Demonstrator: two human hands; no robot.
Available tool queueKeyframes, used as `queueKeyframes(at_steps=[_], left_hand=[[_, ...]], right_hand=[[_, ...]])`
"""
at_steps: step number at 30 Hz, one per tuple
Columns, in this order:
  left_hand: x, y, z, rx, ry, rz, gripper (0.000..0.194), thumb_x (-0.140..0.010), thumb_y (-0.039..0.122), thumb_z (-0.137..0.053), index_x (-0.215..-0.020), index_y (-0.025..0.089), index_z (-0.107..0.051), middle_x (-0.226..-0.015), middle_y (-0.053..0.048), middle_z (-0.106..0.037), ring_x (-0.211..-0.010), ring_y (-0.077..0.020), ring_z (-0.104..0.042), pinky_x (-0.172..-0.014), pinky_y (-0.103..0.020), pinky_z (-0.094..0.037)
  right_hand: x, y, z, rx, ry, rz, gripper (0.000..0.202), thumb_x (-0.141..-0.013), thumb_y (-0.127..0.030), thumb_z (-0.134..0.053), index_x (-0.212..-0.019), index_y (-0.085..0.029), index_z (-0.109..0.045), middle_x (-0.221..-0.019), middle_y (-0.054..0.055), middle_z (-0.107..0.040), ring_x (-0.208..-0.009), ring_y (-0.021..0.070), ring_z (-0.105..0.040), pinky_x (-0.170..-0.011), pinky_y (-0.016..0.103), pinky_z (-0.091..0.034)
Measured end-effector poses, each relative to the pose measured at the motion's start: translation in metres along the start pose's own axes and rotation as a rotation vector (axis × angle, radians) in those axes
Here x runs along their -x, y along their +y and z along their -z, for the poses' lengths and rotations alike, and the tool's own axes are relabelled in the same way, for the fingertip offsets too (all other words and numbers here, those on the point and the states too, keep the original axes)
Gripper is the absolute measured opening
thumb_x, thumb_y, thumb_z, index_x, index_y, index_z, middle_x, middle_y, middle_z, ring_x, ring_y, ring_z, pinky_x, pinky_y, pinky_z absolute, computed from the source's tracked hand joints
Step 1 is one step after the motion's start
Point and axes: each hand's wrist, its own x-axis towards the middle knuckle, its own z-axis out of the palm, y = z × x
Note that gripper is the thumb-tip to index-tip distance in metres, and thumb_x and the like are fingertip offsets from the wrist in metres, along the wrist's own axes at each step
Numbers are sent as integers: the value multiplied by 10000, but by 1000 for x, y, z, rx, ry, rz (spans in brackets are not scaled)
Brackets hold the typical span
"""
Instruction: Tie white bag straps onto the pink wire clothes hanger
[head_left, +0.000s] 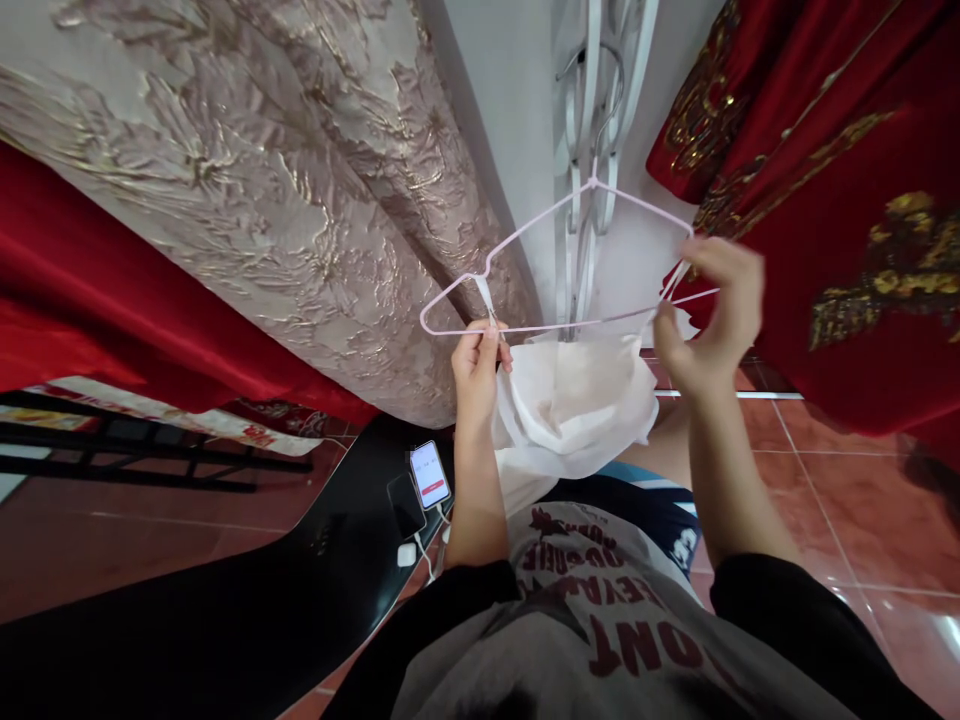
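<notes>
A pink wire hanger point(544, 215) hangs by its hook from a white metal rack. Below its bottom bar hangs a thin white garment point(574, 395) with narrow straps. One strap loops over the hanger's left shoulder. My left hand point(476, 375) is closed in a pinch on that strap, just under the bar's left end. At the hanger's right end my right hand point(716, 315) is blurred, with thumb and forefinger apart. The other strap point(673, 283) runs between those fingertips, close to the hanger's right shoulder. Whether the fingertips touch the strap is unclear.
The white metal rack point(592, 60) stands against the wall. A pale embossed fabric point(315, 200) hangs left, and a red garment with gold trim point(847, 220) right. Two phones, one lit point(429, 475), lie with cables on a black seat point(225, 600). Red tiles cover the floor.
</notes>
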Motion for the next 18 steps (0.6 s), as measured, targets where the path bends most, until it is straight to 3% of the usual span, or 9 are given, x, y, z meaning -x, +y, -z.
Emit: queueKeyframes(at_steps=[3,4,5,8,11,14,18], left_hand=[[2,-3,0,19,11,36,344,-946,556,-800,-982,215,-780,-621,28,-601,-530,-90,-540,-554,-204,-457],[3,-4,0,22,24,56,351,-927,553,-820,-991,209,-779,-654,21,-632,-532,-87,-545,-552,-205,-459],[5,-4,1,16,38,77,362,-899,546,-848,-987,203,-774,-693,12,-667,-530,-82,-546,-549,-205,-460],[11,-1,3,-64,48,120,354,-835,489,-913,-905,183,-750,-778,-22,-737,-531,-72,-547,-537,-201,-456],[18,13,1,-151,-7,107,312,-856,460,-898,-836,182,-757,-746,-35,-737,-536,-86,-548,-517,-206,-446],[17,36,-7,-101,-49,73,281,-875,473,-878,-913,205,-801,-775,-38,-756,-503,-84,-515,-496,-223,-441],[-6,62,-15,-45,2,-2,311,-899,495,-848,-1101,260,-815,-1095,-64,-828,-520,-68,-503,-554,-255,-510]], right_hand=[[22,1,-18,-115,-412,-68,321,-1034,-370,-605,-1330,-299,-709,-1231,69,-798,-1115,279,-744,-1000,516,-582],[29,2,-23,-117,-480,-89,308,-1034,-378,-615,-1307,-291,-728,-1205,67,-811,-1081,275,-749,-982,507,-575],[35,4,-27,-104,-487,-100,291,-1033,-372,-624,-1283,-286,-747,-1175,66,-820,-1055,271,-748,-971,501,-563],[47,3,-33,-56,-352,-118,260,-1040,-298,-606,-1222,-304,-791,-1088,48,-830,-995,250,-738,-951,486,-528],[51,-2,-34,-73,-305,-127,301,-1037,-249,-590,-1232,-343,-799,-1077,25,-831,-978,242,-732,-948,484,-514],[52,-9,-37,-107,-300,-131,333,-1028,-222,-595,-1265,-358,-787,-1091,16,-828,-988,242,-728,-941,478,-513],[51,-15,-41,-123,-329,-129,361,-1024,-200,-589,-1301,-350,-767,-1132,23,-820,-1014,241,-726,-948,477,-518]])
